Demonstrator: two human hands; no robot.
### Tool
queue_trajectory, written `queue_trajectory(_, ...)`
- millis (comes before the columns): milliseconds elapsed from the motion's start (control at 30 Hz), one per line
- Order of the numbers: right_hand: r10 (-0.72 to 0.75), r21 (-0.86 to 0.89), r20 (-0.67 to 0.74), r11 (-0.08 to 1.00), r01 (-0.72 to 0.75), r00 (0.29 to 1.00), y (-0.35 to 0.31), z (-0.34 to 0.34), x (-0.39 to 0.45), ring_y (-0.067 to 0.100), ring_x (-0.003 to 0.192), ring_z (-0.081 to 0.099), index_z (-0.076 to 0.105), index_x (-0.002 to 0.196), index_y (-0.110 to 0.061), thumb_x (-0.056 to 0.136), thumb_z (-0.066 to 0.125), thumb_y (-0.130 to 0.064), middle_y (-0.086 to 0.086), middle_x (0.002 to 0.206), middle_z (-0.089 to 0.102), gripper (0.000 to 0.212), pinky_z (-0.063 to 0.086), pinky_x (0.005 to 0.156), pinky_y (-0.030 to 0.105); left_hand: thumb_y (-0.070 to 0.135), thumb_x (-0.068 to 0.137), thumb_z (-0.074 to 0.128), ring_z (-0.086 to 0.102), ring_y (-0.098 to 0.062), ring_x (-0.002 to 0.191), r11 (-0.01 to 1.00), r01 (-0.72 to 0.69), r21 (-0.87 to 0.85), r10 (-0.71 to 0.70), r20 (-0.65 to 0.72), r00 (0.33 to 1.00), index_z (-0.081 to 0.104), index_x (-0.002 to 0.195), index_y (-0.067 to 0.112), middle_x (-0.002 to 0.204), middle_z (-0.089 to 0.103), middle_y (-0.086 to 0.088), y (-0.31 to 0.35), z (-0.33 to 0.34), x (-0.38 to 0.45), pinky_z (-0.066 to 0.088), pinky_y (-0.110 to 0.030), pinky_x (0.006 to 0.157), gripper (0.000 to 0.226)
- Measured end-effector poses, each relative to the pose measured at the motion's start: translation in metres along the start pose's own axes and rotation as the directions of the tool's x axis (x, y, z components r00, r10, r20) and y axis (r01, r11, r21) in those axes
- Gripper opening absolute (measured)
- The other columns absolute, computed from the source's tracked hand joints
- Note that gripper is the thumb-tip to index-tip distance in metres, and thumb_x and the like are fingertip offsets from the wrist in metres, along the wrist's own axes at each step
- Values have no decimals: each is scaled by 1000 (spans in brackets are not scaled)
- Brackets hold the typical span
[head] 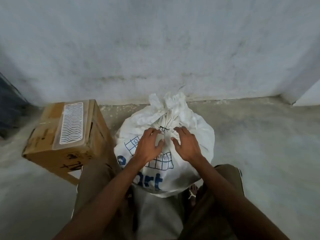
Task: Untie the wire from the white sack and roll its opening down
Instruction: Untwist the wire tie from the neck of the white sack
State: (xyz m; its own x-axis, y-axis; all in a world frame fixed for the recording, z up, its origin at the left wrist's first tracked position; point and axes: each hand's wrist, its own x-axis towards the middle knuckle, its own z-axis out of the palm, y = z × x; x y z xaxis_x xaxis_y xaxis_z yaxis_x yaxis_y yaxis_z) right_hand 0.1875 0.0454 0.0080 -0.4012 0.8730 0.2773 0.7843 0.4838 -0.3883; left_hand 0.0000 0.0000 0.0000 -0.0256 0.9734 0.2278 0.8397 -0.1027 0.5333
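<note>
A full white sack (194, 129) with blue print stands on the floor between my knees, close to the wall. Its neck is bunched and tied by a thin dark wire (163, 128), with the loose top flopping toward the wall above the tie. My left hand (149, 146) rests on the sack just left of the neck, fingers spread, fingertips beside the wire. Just right of the neck lies my right hand (186, 144), fingers apart, also touching the fabric. Neither hand grips the wire.
A taped cardboard box (69, 132) stands on the floor to the left of the sack, close to my left knee. A grey wall (155, 49) rises right behind the sack. Bare concrete floor (259, 144) extends to the right.
</note>
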Motion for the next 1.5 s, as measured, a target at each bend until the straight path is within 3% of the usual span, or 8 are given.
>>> queue_trajectory(233, 59, 167, 72, 983, -71, 996, 42, 59, 69, 24, 105, 62, 63, 124, -11, 98, 59, -23, 5, 117, 64, 29, 53, 88, 43, 23, 92, 59, 55, -23, 120, 999, 36, -36, -32, 98, 995, 58, 133, 10, 129, 58, -6, -43, 45, 73, 52, -39, 97, 43)
queue_trajectory(400, 51, 264, 226, 958, -111, 973, 67, 86, 104, 20, 82, 68, 71, 102, -10, 88, 66, -8, 5, 92, 73, 15, 56, 79, 44, 29, 92, 49, 68, -26, 90, 998, 65, -20, -59, 227, 972, 53, 118, 23, 105, 68, -2, -63, 67, 106, 56, -39, 78, 28)
queue_trajectory(567, 61, 274, 237, 953, -127, 970, 80, 91, 124, 11, 81, 68, 76, 93, -17, 83, 67, -4, -5, 90, 74, 19, 59, 78, 39, 16, 86, 67, 64, 1, 90, 977, 141, -158, -88, 300, 950, 60, 100, 26, 97, 66, 14, -89, 66, 127, 53, -21, 83, 19)
queue_trajectory(767, 74, 253, 231, 958, -133, 970, 71, 85, 111, 18, 84, 70, 79, 103, -13, 87, 69, -7, 3, 96, 77, 19, 57, 83, 41, 28, 82, 77, 65, -1, 90, 955, 154, -255, -69, 312, 947, 63, 102, 36, 95, 64, 17, -91, 65, 119, 56, -32, 88, 26)
queue_trajectory(867, 89, 257, 229, 955, -149, 969, 69, 87, 106, 17, 85, 71, 79, 106, -12, 87, 67, -4, 3, 98, 78, 24, 57, 85, 38, 38, 84, 72, 64, -2, 94, 975, 140, -174, -74, 339, 938, 62, 110, 44, 98, 58, 27, -86, 65, 117, 55, -32, 91, 28)
queue_trajectory(1100, 170, 314, 257, 917, -248, 951, 71, 90, 95, 11, 83, 69, 75, 84, -13, 85, 65, -2, -5, 87, 74, 15, 57, 86, 40, 31, 94, 63, 62, -7, 93, 999, 21, -26, -13, 276, 961, 61, 123, 32, 106, 56, 16, -81, 67, 106, 55, -31, 83, 29)
queue_trajectory(1333, 151, 375, 203, 901, -219, 967, 71, 92, 93, 11, 87, 71, 76, 105, -14, 89, 68, -5, 0, 97, 75, 20, 60, 85, 31, 32, 98, 47, 64, -18, 86, 975, -127, 181, 90, 199, 976, 51, 115, 25, 100, 59, 5, -81, 81, 103, 57, -37, 61, 19)
queue_trajectory(1500, 150, 325, 140, 927, -188, 979, 71, 101, 98, 10, 84, 70, 78, 107, -19, 91, 67, -10, -3, 100, 74, 22, 59, 84, 35, 36, 101, 40, 64, -15, 79, 958, -180, 224, 142, 175, 974, 50, 110, 24, 93, 57, 6, -84, 84, 105, 56, -37, 54, 18)
